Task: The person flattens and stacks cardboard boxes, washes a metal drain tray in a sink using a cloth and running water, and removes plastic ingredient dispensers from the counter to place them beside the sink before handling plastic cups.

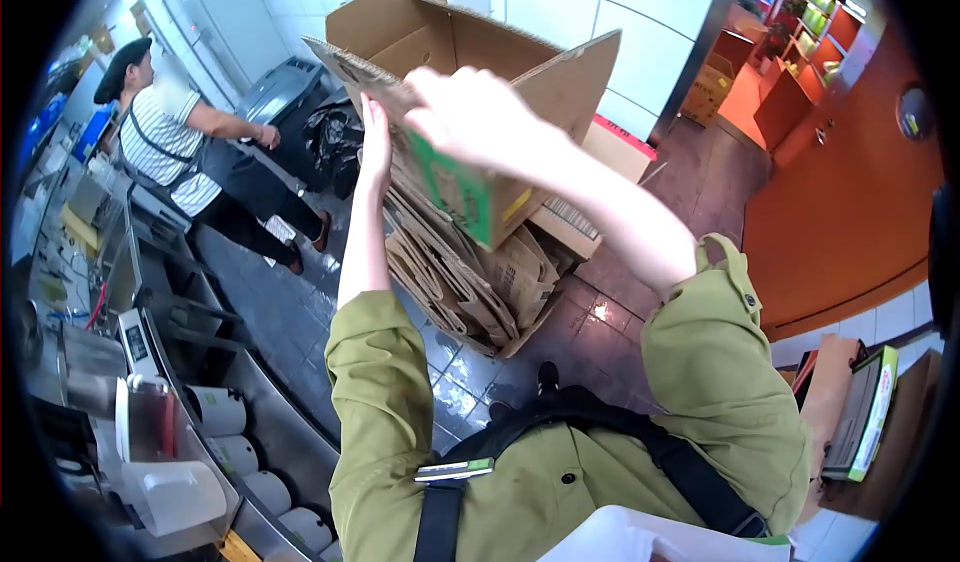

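An open cardboard box [480, 47] with a green printed panel is tilted in front of me, its flaps raised. My right hand [475, 117] is closed on the near upper edge of the box, slightly blurred. At the left edge of the same box, my left hand [375, 147] grips the cardboard, with its fingers pointing up and partly hidden. Just below stands a stack of flattened cardboard [440, 262], its folded sheets packed upright in a carton on the floor. The box overlaps the top of this stack.
A co-worker [185, 142] in a striped shirt stands at the left beside a grey bin [280, 87] and a black bag [335, 142]. A steel counter [260, 382] with paper rolls runs along the left. An orange door panel [850, 222] is at the right. The tiled floor [465, 372] looks wet.
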`<control>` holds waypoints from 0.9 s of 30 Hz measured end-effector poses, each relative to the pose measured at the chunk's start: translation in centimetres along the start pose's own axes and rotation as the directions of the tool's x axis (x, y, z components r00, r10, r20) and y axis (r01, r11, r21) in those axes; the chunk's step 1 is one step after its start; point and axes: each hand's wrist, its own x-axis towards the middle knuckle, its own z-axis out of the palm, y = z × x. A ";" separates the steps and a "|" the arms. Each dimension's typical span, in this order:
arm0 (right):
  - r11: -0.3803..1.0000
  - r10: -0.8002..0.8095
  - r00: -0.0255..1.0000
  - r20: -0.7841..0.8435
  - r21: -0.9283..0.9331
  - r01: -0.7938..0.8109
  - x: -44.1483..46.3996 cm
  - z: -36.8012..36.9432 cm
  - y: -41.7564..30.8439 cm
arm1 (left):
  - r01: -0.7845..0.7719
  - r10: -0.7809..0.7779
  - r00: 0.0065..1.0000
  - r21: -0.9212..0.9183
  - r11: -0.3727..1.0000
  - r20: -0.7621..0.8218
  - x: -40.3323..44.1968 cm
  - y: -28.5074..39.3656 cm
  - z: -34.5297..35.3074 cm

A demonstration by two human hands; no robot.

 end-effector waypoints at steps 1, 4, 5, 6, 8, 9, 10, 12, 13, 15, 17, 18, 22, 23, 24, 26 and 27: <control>0.997 0.032 0.999 0.042 -0.068 -0.029 -0.1 0.6 -1.0 | 0.002 -0.002 1.000 -0.030 1.000 -0.003 -0.1 0.2 0.4; 0.996 -0.085 0.990 -0.110 -0.045 0.080 -1.0 2.1 -2.6 | 0.000 -0.002 0.999 -0.086 0.996 -0.032 -1.6 1.0 2.2; 0.976 -0.215 0.945 -0.248 -0.080 0.201 -1.7 3.1 -2.8 | -0.001 -0.004 0.999 -0.101 0.995 -0.049 -2.7 1.4 2.3; 0.941 -0.338 0.863 -0.376 -0.130 0.312 -2.5 3.9 -3.3 | 0.004 -0.012 0.998 -0.122 0.993 -0.067 -3.9 1.7 2.2; 0.863 -0.505 0.800 -0.324 -0.167 0.477 -5.1 2.6 -4.7 | 0.016 -0.034 0.994 -0.163 0.986 -0.107 -6.5 2.6 1.8; 0.877 -0.479 0.799 -0.363 -0.185 0.443 -5.8 2.2 -4.6 | 0.020 -0.043 0.991 -0.174 0.985 -0.129 -7.5 3.1 1.5; 0.890 -0.457 0.796 -0.397 -0.199 0.411 -6.5 1.9 -4.3 | 0.015 -0.042 0.987 -0.171 0.985 -0.153 -7.8 3.2 1.2; 0.930 -0.365 0.793 -0.488 -0.227 0.288 -7.2 1.5 -1.8 | -0.065 0.052 0.988 -0.089 0.994 -0.146 -4.8 -0.3 -2.4; 0.945 -0.322 0.826 -0.463 -0.217 0.246 -7.3 1.1 -1.1 | -0.034 0.024 0.972 -0.036 0.999 -0.233 -5.6 0.0 -2.0; 0.957 -0.285 0.825 -0.487 -0.187 0.221 -7.3 1.2 0.4 | -0.003 -0.007 0.941 -0.030 1.000 -0.338 -5.9 -0.8 -3.2; 0.971 -0.237 0.818 -0.523 -0.148 0.187 -7.7 0.2 1.7 | -0.031 -0.017 0.926 -0.121 0.992 -0.378 -4.7 -3.3 -6.2; 0.981 -0.192 0.817 -0.544 -0.122 0.150 -8.2 -0.4 2.6 | -0.044 -0.047 0.918 -0.218 0.975 -0.393 -6.0 -2.3 -5.3; 0.933 0.288 0.659 -0.695 0.359 -0.028 -15.4 0.5 9.2 | -0.138 0.038 0.781 -0.114 0.984 -0.623 -12.2 -0.9 -2.3; 0.971 0.236 0.629 -0.741 0.157 -0.180 -18.7 1.6 12.1 | -0.248 0.082 0.721 -0.146 0.958 -0.688 -13.7 -2.2 -2.1; 0.888 0.457 0.622 -0.636 0.367 -0.278 -22.4 3.2 14.3 | -0.366 0.284 0.656 0.034 0.930 -0.700 -16.3 -4.2 -1.1; 0.779 0.627 0.751 -0.206 0.176 -0.602 -32.1 6.5 17.0 | -0.330 0.479 0.567 0.349 0.877 -0.670 -22.4 -9.7 2.2; 0.756 0.653 0.700 0.288 -0.207 -0.621 -36.8 6.8 16.7 | -0.198 0.446 0.607 0.419 0.886 -0.658 -26.3 -13.4 4.1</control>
